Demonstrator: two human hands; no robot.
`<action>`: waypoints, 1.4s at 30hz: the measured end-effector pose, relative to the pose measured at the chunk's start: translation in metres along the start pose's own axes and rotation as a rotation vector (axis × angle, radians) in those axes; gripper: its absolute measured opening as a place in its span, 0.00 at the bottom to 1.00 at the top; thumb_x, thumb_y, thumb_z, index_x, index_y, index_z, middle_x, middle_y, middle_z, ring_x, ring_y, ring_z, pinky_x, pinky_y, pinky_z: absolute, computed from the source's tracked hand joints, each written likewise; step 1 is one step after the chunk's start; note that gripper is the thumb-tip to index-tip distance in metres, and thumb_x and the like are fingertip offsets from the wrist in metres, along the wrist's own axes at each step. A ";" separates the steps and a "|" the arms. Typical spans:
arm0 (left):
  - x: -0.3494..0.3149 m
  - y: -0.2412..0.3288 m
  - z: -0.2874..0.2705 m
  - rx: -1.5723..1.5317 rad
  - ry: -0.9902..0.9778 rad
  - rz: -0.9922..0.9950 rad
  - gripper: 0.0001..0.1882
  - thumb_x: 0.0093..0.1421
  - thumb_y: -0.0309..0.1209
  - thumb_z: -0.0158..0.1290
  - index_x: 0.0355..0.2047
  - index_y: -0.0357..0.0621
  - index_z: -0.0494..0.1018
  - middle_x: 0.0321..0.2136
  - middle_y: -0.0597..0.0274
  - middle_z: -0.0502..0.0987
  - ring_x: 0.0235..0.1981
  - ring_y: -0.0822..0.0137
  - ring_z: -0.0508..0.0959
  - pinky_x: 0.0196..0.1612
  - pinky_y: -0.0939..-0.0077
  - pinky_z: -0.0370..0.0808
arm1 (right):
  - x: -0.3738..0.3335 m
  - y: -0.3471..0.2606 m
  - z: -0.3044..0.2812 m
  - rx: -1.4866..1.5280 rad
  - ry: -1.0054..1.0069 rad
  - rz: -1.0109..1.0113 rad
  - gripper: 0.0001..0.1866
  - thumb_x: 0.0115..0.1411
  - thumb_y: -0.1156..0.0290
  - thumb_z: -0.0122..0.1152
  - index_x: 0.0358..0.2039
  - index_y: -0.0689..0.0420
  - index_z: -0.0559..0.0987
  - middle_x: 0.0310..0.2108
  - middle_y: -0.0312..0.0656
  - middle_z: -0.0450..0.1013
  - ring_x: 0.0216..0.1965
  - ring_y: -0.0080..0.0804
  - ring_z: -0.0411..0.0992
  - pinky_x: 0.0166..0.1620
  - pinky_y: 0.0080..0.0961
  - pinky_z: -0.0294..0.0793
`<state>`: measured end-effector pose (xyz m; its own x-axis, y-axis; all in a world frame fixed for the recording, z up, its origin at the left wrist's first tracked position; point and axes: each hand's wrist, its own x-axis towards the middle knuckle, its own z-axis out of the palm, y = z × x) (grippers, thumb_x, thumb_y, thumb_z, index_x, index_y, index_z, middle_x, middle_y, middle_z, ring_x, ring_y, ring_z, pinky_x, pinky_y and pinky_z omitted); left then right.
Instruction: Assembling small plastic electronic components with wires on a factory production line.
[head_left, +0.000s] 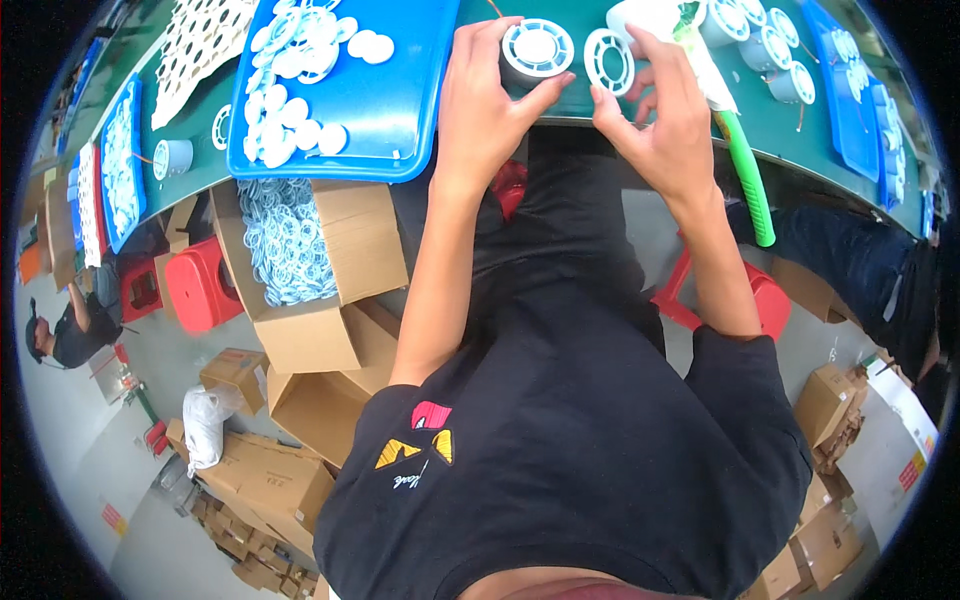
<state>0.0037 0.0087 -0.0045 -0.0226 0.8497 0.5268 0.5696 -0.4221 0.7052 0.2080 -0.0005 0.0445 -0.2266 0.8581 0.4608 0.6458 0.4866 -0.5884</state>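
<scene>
My left hand [478, 112] is closed around a round housing [538, 47] with a white slotted top, at the table's front edge. Between the thumb and fingers of my right hand [662, 125] is a white plastic ring [609, 62] with slots round it, tilted on edge. The ring stays a small gap apart from the housing. Just right of my right hand, a tool with a bright green handle [745, 180] sticks out over the table edge; what its far end is, I cannot tell.
A blue tray [415, 120] of white discs and rings lies left of my hands on the green table [200, 190]. Several white round housings [765, 48] stand at the right. Below the table are a cardboard box [360, 240] of pale rings and red stools [200, 285]. Another person [75, 325] is far left.
</scene>
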 end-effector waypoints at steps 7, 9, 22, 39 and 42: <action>-0.001 0.003 0.002 -0.065 0.021 -0.029 0.31 0.50 0.29 0.71 0.54 0.38 0.73 0.50 0.47 0.76 0.53 0.46 0.77 0.55 0.58 0.76 | 0.041 -0.049 0.009 -0.128 -0.135 -0.218 0.30 0.55 0.65 0.71 0.55 0.65 0.75 0.42 0.52 0.69 0.39 0.51 0.75 0.40 0.40 0.78; -0.001 0.003 0.002 -0.063 0.022 -0.026 0.30 0.52 0.30 0.70 0.54 0.38 0.73 0.50 0.48 0.76 0.53 0.46 0.77 0.55 0.59 0.75 | 0.043 -0.049 0.012 -0.163 -0.182 -0.193 0.31 0.54 0.64 0.72 0.54 0.66 0.75 0.41 0.52 0.68 0.39 0.53 0.74 0.40 0.42 0.78; -0.004 0.002 0.000 0.005 0.006 -0.011 0.33 0.50 0.31 0.73 0.54 0.40 0.72 0.51 0.48 0.75 0.53 0.45 0.77 0.54 0.57 0.77 | 0.033 -0.018 0.027 -0.190 -0.111 -0.203 0.27 0.59 0.56 0.75 0.52 0.63 0.83 0.48 0.48 0.78 0.45 0.44 0.81 0.45 0.31 0.83; -0.002 -0.003 0.010 0.070 0.069 0.109 0.36 0.53 0.38 0.72 0.59 0.40 0.71 0.49 0.47 0.76 0.50 0.46 0.77 0.51 0.58 0.76 | 0.025 -0.022 0.032 -0.227 -0.016 -0.187 0.26 0.59 0.55 0.75 0.51 0.61 0.82 0.46 0.45 0.78 0.42 0.41 0.82 0.42 0.28 0.83; -0.001 0.009 0.007 0.069 0.081 0.094 0.35 0.54 0.37 0.72 0.59 0.41 0.71 0.49 0.48 0.76 0.49 0.46 0.77 0.50 0.58 0.76 | 0.026 -0.025 0.030 -0.247 -0.023 -0.186 0.26 0.59 0.55 0.75 0.50 0.60 0.83 0.46 0.44 0.79 0.42 0.40 0.82 0.41 0.28 0.82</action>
<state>0.0146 0.0066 -0.0022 -0.0314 0.7777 0.6278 0.6271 -0.4738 0.6183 0.1641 0.0146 0.0505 -0.3722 0.7625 0.5292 0.7484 0.5837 -0.3148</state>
